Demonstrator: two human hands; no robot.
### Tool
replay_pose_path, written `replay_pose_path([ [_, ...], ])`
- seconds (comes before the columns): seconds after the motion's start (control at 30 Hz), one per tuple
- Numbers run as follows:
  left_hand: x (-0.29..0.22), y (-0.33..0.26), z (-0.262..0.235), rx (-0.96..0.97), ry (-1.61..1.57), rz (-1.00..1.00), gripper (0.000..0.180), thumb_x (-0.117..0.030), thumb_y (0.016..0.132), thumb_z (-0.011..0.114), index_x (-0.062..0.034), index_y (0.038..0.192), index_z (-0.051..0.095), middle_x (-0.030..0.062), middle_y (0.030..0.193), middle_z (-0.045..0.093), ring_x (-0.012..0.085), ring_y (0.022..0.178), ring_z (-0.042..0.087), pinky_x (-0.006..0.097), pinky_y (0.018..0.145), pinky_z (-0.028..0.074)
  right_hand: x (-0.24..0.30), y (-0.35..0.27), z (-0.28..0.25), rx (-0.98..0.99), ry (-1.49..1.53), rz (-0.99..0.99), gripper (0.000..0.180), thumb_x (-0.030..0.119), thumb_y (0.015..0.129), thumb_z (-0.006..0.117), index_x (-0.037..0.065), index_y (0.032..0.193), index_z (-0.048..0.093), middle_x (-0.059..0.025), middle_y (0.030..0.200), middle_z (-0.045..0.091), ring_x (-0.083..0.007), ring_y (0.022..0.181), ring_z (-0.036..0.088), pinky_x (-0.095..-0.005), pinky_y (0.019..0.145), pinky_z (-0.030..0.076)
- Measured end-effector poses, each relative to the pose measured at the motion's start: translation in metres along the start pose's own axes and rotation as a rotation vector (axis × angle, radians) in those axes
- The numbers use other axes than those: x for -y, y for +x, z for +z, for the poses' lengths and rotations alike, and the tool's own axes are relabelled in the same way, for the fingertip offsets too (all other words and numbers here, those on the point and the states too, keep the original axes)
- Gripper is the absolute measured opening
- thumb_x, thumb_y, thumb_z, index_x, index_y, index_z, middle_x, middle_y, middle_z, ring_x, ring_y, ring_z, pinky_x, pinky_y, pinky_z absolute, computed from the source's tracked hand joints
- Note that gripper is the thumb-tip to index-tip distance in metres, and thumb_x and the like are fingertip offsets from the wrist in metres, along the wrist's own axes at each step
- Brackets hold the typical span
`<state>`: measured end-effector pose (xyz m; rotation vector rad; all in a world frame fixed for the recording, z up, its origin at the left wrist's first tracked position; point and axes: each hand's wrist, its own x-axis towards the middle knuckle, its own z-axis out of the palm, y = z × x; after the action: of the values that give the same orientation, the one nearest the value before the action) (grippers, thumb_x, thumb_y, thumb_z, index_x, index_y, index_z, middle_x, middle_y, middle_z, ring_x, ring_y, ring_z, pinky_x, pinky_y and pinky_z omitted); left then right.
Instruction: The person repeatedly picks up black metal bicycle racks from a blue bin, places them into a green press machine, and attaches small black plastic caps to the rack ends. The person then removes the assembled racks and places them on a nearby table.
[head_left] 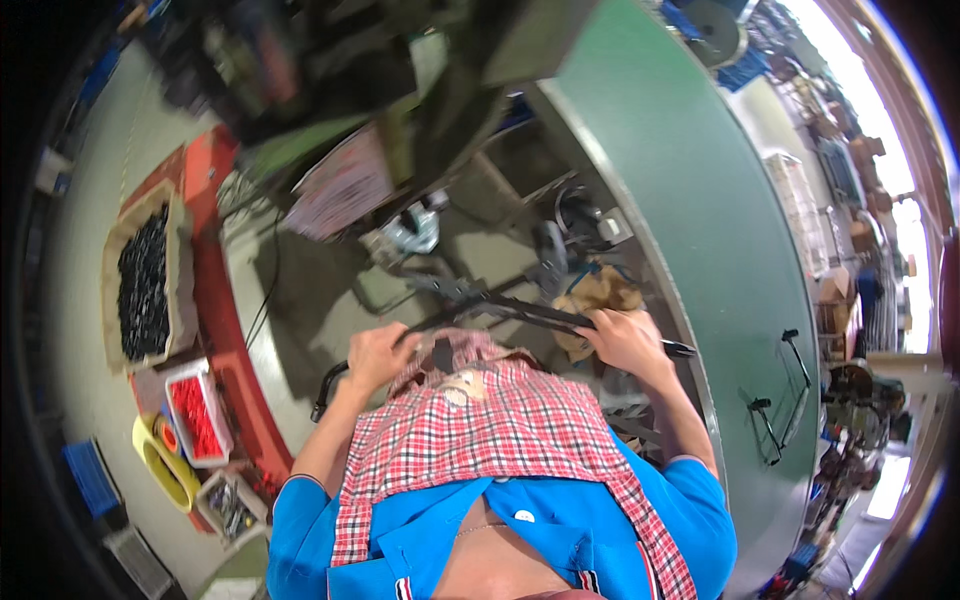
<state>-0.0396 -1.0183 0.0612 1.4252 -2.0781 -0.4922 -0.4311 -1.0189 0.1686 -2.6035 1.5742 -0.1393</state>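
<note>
In front of my apron (480,425) a dark metal bar frame (540,312) spans from hand to hand. My left hand (375,358) is closed round its left part, where a curved black end sticks out beside the wrist. Closed over the bar on the other side is my right hand (627,345), and a black end shows past it, close to the table edge. A flat dark piece with holes joins the middle of the frame. The palms hide how the bar is gripped.
A long green table (690,190) runs along my right, with a black U-shaped bracket (785,400) on it. A box of black parts (145,285), a white bin of red parts (200,415) and a yellow container (165,465) stand at left. A dark machine (330,70) looms ahead.
</note>
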Motion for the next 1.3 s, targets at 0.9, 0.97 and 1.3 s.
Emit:
replay_pose_path([
  [0.9,-0.019,0.014,0.087,0.019,-0.202,-0.084,0.024,-0.016,0.082,0.064,-0.0068,0.104,0.067,0.0121,0.101,0.064,0.0305,0.095,0.061,0.038,0.083,0.050,-0.054,0.133,0.114,-0.038,0.023,-0.200,0.036,0.026,0.079,0.068,0.009,0.111,0.065,-0.0080,0.108,0.062,-0.0281,0.107,0.056,-0.0396,0.091,0.043],
  [0.97,0.016,-0.062,0.064,-0.135,-0.275,-0.415,0.017,-0.013,0.086,0.062,-0.0032,0.100,0.068,0.0132,0.093,0.067,0.0294,0.084,0.066,0.036,0.075,0.052,-0.007,0.174,0.148,-0.004,0.117,-0.248,0.030,0.024,0.080,0.066,0.008,0.106,0.067,-0.0090,0.106,0.064,-0.0279,0.105,0.057,-0.0393,0.091,0.044],
  [1.3,0.035,-0.239,0.030,-0.351,-0.327,-0.899,0.015,-0.016,0.086,0.061,-0.0046,0.093,0.068,0.0178,0.085,0.065,0.0364,0.078,0.062,0.040,0.068,0.049,0.082,0.345,0.329,0.143,0.093,-0.249,0.030,0.025,0.088,0.053,0.003,0.104,0.064,-0.0208,0.105,0.063,-0.0357,0.099,0.061,-0.0435,0.087,0.048],
])
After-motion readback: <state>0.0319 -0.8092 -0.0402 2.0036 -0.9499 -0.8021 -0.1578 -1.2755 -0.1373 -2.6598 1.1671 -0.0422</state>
